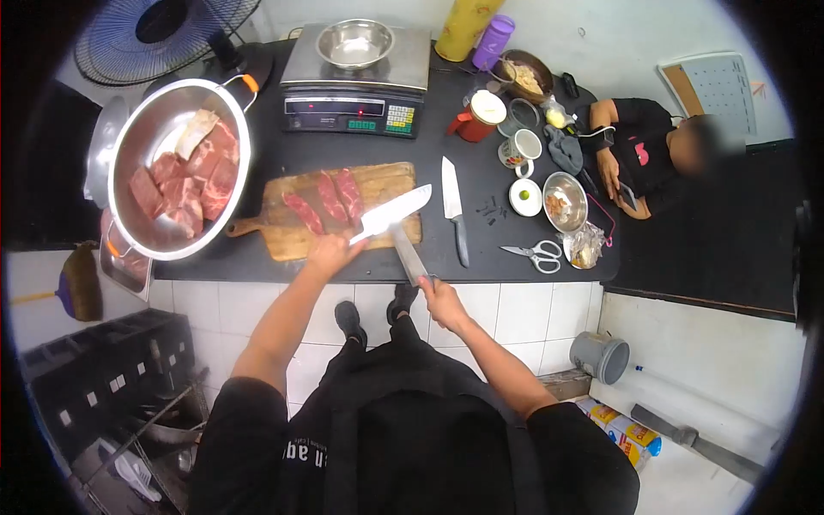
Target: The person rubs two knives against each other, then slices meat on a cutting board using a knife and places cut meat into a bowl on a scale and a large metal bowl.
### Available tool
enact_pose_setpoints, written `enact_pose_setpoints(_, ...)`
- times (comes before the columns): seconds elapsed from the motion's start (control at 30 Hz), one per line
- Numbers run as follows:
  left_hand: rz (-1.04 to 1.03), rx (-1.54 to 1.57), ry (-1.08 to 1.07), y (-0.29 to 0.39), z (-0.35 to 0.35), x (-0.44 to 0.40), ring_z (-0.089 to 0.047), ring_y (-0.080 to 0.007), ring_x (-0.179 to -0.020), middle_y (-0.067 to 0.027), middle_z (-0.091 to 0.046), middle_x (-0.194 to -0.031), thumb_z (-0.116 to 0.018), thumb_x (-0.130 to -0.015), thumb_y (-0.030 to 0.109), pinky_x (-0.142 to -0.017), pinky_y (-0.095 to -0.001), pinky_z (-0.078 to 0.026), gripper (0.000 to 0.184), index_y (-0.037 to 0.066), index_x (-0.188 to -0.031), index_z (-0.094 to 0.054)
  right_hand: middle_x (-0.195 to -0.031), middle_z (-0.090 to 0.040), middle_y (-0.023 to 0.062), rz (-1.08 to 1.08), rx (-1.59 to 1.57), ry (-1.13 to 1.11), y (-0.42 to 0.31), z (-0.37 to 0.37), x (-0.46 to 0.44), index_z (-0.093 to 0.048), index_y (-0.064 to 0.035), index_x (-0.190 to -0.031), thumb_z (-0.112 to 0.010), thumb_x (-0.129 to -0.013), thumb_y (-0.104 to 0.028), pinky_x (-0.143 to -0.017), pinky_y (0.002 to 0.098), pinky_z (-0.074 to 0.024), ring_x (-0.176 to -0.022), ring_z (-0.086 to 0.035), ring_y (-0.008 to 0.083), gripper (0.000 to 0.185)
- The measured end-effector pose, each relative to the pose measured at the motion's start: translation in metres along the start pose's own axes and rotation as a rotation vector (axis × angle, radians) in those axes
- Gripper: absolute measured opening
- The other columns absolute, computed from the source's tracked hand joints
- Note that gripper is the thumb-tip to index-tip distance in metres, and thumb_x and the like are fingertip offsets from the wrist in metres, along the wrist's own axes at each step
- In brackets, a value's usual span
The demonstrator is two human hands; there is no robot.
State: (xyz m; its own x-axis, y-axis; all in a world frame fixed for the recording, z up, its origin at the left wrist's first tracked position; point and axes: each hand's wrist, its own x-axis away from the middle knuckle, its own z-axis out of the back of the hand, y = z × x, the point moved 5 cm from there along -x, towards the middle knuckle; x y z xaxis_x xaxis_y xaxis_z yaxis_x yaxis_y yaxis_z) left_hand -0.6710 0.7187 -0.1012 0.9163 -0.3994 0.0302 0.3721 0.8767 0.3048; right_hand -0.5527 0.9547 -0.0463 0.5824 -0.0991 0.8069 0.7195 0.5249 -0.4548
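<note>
My left hand (330,253) is closed round the handle end of a wide-bladed knife (396,210), which points up and right over the cutting board's right side. In my right hand (442,302) is a long, flat grey blade-like tool (409,255), blurred; its far end meets or overlaps the knife's lower edge, and I cannot tell its exact kind. Strips of raw red meat (328,197) lie on the wooden cutting board (283,245) beyond my left hand. A second knife (455,210) with a dark handle rests on the black table, right of the board.
Left stands a large metal pot (123,202) of raw meat chunks. A digital scale (350,112) carrying a steel bowl (354,43) is behind the board. Scissors (542,256), a mug (520,148) and a metal bowl (566,182) sit right. Another person (639,159) holds a phone at the table's right end.
</note>
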Motion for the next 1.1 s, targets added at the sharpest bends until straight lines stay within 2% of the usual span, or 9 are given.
enact_pose_setpoints(0.03, -0.003, 0.001, 0.000, 0.001, 0.000, -0.001, -0.068, -0.0340, -0.065, -0.0178, -0.068, -0.071, -0.052, -0.088, 0.058, -0.060, -0.0464, -0.054, 0.050, 0.015, -0.107, -0.068, -0.091, -0.062, 0.0335, -0.001, -0.002, 0.003, 0.007, -0.005, -0.024, -0.063, 0.0065, -0.091, -0.042, -0.098, -0.049, -0.079, 0.0515, -0.0470, -0.091, -0.060, 0.0489, 0.059)
enact_pose_setpoints(0.1, 0.013, 0.002, -0.058, 0.000, -0.002, -0.001, -0.067, -0.0342, -0.063, -0.0179, -0.067, -0.070, -0.052, -0.090, 0.053, -0.059, -0.0457, -0.053, 0.045, 0.015, -0.109, -0.066, -0.089, -0.062, 0.0328, 0.471, 0.192, 0.376, -0.009, 0.011, -0.094, -0.062, 0.0067, -0.090, -0.042, -0.098, -0.048, -0.079, 0.0519, -0.0472, -0.090, -0.060, 0.0491, 0.059)
enact_pose_setpoints(0.13, 0.018, -0.005, -0.060, 0.001, -0.004, -0.003, -0.067, -0.0342, -0.063, -0.0179, -0.067, -0.070, -0.052, -0.090, 0.053, -0.059, -0.0457, -0.053, 0.045, 0.015, -0.109, -0.066, -0.092, -0.062, 0.0329, 0.536, 0.167, 0.414, -0.030, 0.027, -0.117, -0.062, 0.0074, -0.089, -0.040, -0.098, -0.049, -0.081, 0.0519, -0.0475, -0.092, -0.059, 0.0494, 0.062)
enact_pose_setpoints(0.27, 0.049, -0.053, -0.092, 0.000, -0.005, 0.004, -0.067, -0.0337, -0.062, -0.0171, -0.067, -0.071, -0.052, -0.090, 0.053, -0.056, -0.0442, -0.053, 0.044, 0.017, -0.109, -0.067, -0.092, -0.062, 0.0335, 0.463, 0.216, 0.399, -0.076, 0.071, -0.131, -0.063, 0.0083, -0.091, -0.039, -0.097, -0.052, -0.081, 0.0513, -0.0479, -0.093, -0.059, 0.0511, 0.065)
enact_pose_setpoints(0.43, -0.024, 0.027, -0.004, 0.003, -0.001, -0.003, -0.067, -0.0330, -0.062, -0.0157, -0.068, -0.071, -0.053, -0.089, 0.054, -0.055, -0.0439, -0.053, 0.043, 0.016, -0.105, -0.067, -0.095, -0.061, 0.0349, 0.414, 0.139, 0.213, 0.013, 0.007, -0.042, -0.062, 0.0082, -0.094, -0.042, -0.098, -0.047, -0.084, 0.0512, -0.0459, -0.099, -0.057, 0.0503, 0.059)
enact_pose_setpoints(0.67, 0.060, -0.089, -0.104, 0.007, 0.003, 0.005, -0.068, -0.0319, -0.065, -0.0154, -0.069, -0.075, -0.053, -0.089, 0.054, -0.058, -0.0434, -0.054, 0.044, 0.017, -0.109, -0.067, -0.090, -0.063, 0.0334, 0.478, 0.190, 0.497, -0.079, 0.077, -0.153, -0.064, 0.0077, -0.088, -0.040, -0.098, -0.048, -0.079, 0.0524, -0.0486, -0.089, -0.061, 0.0483, 0.061)
enact_pose_setpoints(0.9, 0.017, 0.032, -0.069, 0.005, 0.003, 0.000, -0.068, -0.0316, -0.064, -0.0149, -0.069, -0.073, -0.054, -0.088, 0.054, -0.056, -0.0442, -0.054, 0.043, 0.019, -0.109, -0.066, -0.092, -0.062, 0.0339, 0.394, 0.152, 0.223, 0.016, -0.001, -0.044, -0.063, 0.0075, -0.092, -0.045, -0.096, -0.048, -0.081, 0.0536, -0.0464, -0.093, -0.059, 0.0517, 0.059)
enact_pose_setpoints(1.0, 0.045, -0.053, -0.099, 0.005, 0.004, -0.003, -0.069, -0.0308, -0.066, -0.0151, -0.069, -0.075, -0.053, -0.088, 0.055, -0.057, -0.0442, -0.054, 0.044, 0.019, -0.111, -0.066, -0.085, -0.061, 0.0353, 0.541, 0.159, 0.444, -0.033, 0.028, -0.120, -0.060, 0.0089, -0.086, -0.042, -0.096, -0.052, -0.074, 0.0520, -0.0477, -0.087, -0.060, 0.0505, 0.064)
enact_pose_setpoints(1.1, 0.020, -0.024, -0.021, 0.004, -0.003, -0.002, -0.068, -0.0306, -0.062, -0.0148, -0.068, -0.070, -0.054, -0.088, 0.055, -0.054, -0.0427, -0.054, 0.044, 0.017, -0.107, -0.067, -0.090, -0.062, 0.0345, 0.422, 0.212, 0.488, -0.079, 0.062, -0.134, -0.062, 0.0084, -0.091, -0.044, -0.096, -0.050, -0.080, 0.0518, -0.0478, -0.092, -0.059, 0.0497, 0.061)
